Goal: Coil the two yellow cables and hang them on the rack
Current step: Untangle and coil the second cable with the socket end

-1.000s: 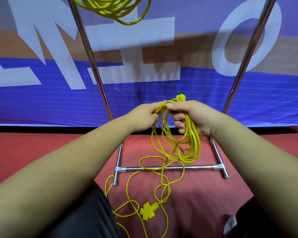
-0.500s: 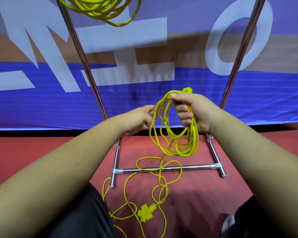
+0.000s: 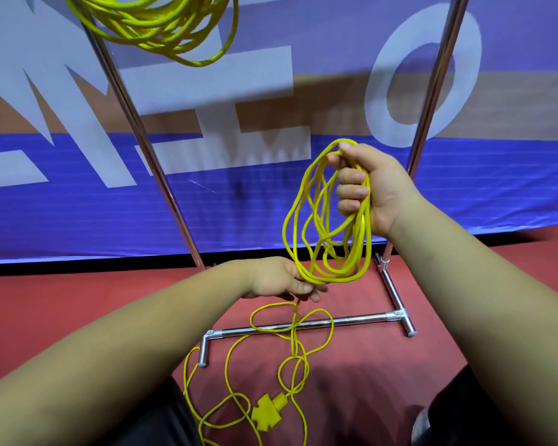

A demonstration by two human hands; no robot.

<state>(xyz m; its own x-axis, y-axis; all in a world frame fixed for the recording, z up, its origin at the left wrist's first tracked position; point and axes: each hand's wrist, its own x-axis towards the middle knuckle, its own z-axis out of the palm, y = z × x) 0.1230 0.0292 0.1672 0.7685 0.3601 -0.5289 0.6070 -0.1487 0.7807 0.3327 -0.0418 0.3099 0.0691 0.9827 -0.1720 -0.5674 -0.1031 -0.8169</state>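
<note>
Gripping the half-wound yellow cable [image 3: 363, 233] in our right hand [image 3: 387, 194], we hold its loops up in front of the rack [image 3: 355, 320], between the 2 chrome uprights. The right fingers [image 3: 351, 191] are curled tight around the top of the bundle, and the loops hang below the fist as a loose oval. Our left hand [image 3: 277, 280] sits lower, just under the bottom of those loops, with its fingers [image 3: 306, 289] pinching the single strand that runs down from the coil. From that pinch the uncoiled length drops to the red floor [image 3: 78, 300], crosses the rack's front base bar in a loop, and wanders in slack curls toward the near edge of the floor at our knees. The yellow plug block [image 3: 266, 413] lies there on the floor, on the near side of the base bar. The other yellow cable [image 3: 161, 30], already coiled, hangs high beside the rack's left upright; what it hangs from is out of view. Behind the rack stands a blue banner [image 3: 78, 220] with large white letters.
</note>
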